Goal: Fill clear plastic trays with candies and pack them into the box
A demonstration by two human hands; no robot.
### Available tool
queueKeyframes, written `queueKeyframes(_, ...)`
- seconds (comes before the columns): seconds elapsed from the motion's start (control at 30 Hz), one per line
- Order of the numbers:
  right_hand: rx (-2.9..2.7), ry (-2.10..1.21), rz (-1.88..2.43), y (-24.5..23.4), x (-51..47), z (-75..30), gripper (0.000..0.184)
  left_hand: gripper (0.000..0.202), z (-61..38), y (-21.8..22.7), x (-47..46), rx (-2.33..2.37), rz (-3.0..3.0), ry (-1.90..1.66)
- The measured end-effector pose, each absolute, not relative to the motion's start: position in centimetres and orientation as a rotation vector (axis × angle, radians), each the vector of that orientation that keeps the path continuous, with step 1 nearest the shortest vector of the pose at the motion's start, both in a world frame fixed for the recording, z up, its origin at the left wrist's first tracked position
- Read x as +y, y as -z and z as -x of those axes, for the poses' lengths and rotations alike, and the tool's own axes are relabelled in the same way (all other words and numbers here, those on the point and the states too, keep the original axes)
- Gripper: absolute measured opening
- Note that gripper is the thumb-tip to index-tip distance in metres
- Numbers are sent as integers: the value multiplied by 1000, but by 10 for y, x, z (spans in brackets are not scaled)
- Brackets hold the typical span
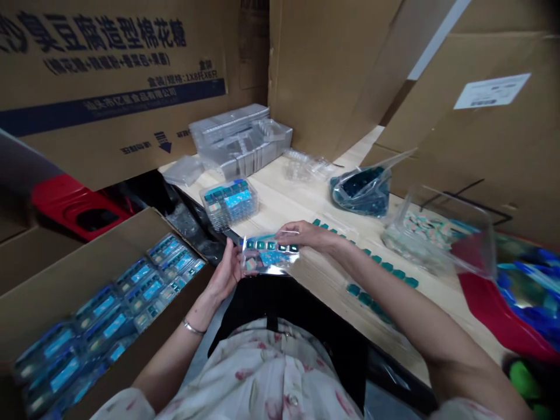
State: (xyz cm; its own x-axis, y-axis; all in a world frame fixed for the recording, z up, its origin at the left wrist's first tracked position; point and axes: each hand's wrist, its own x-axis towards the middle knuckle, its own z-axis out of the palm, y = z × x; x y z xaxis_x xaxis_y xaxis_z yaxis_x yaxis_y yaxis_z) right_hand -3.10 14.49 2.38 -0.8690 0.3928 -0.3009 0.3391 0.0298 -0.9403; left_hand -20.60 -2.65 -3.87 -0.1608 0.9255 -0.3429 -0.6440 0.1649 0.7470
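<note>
Just in front of my lap I hold a clear plastic case (272, 258) with a row of dark green squarish pieces, a blue printed card and a small pale pink-and-green piece in it. My left hand (228, 265) grips its left end, the thumb along the edge. Across the upper right edge lie the curled fingers of my right hand (301, 234), which also grip the case. Beyond my left hand, a pile of filled clear cases (231, 202) sits on the table. Rows of dark green pieces (387, 266) lie beside and partly behind my right forearm.
At left stands a carton (175, 303) of filled cases. Stacked empty clear cases (245, 149) are at the back. A plastic bag (361, 189) of dark teal pieces and a clear bin (472, 245) of pale pieces stand right. Large cardboard boxes (324, 76) enclose the table.
</note>
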Motion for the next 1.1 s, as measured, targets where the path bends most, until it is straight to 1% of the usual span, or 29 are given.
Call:
queueKeyframes(0.07,-2388,-1934,794,-19,151,49,42,48,204,37,-27,1023,-405,-1432)
queueKeyframes(0.1,-2482,-1810,820,-17,152,54,43,43,203,37,-27,1051,-424,-1439)
queueKeyframes(0.17,-2639,-1346,903,-14,151,58,46,35,200,39,-27,1111,-451,-1463)
queueKeyframes(0.23,-2667,-838,991,-10,148,52,51,34,198,42,-27,1144,-446,-1486)
queueKeyframes(0.27,-2656,-685,1048,-7,145,47,55,34,197,44,-27,1148,-433,-1499)
queueKeyframes(0.3,-2653,-626,1111,-4,143,42,59,34,196,46,-27,1144,-417,-1512)
queueKeyframes(0.33,-2655,-648,1171,0,140,36,61,35,195,47,-27,1138,-391,-1520)
queueKeyframes(0.4,-2643,-812,1236,8,136,27,63,37,194,48,-27,1122,-322,-1522)
queueKeyframes(0.43,-2613,-887,1228,11,135,25,61,39,193,48,-28,1112,-295,-1519)
queueKeyframes(0.5,-2527,-950,1169,16,135,24,50,40,192,48,-28,1092,-279,-1518)
queueKeyframes(0.6,-2439,-913,1060,20,140,29,36,46,190,47,-30,1084,-310,-1516)
queueKeyframes(0.7,-2461,-769,1020,19,141,35,32,57,188,47,-31,1090,-350,-1488)
queueKeyframes(0.8,-2643,-485,1141,16,131,39,32,54,185,51,-30,1112,-361,-1484)
queueKeyframes(0.87,-2733,-389,1222,14,122,41,34,49,183,53,-28,1145,-344,-1495)
queueKeyframes(1.1,-2608,-555,1121,17,135,58,39,41,188,41,-17,1236,-323,-1677)
